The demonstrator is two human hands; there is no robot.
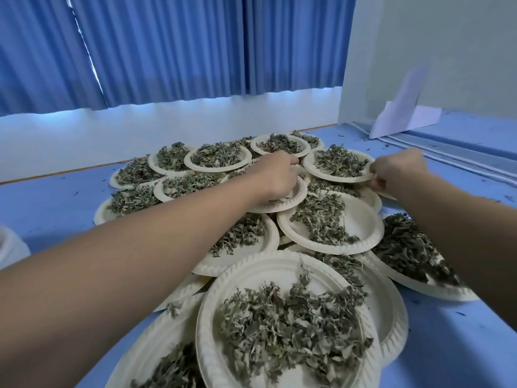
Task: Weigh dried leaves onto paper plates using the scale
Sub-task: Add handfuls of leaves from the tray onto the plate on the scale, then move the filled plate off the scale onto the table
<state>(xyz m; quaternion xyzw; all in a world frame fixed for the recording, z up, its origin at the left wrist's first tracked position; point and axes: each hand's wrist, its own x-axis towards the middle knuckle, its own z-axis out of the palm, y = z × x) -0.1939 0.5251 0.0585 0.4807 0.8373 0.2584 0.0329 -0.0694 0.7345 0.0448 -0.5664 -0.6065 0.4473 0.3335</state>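
1. Closest to us, the front plate (212, 298) sits bottom centre with a ribbed rim. It carries a loose heap of dried leaves (293, 326) and overlaps the plates around it.
2. Beyond it comes a whole cluster of paper plates (361, 219), each with its own leaf pile. They lie overlapped and stacked on the blue table (56, 197), running back near the foot of the white wall.
3. Both bare arms stretch out over the cluster to its far side.
4. Right hand (397, 172) is at the right rim of the far plate (330, 178), fingers curled and pinching that rim. The far plate rides on top of the others, with leaves heaped in it.
5. Left hand (277, 175) is knuckles-up over a middle plate (296, 198), its fingers curled down towards the far plate's left rim. Whether they grip anything I cannot tell, because the back of the hand hides the fingertips.
6. Leaf crumbs dot the table. White cables (453, 161) run along it at the right, a folded white paper (405, 119) leans by the wall, and blue curtains (167, 46) hang behind.
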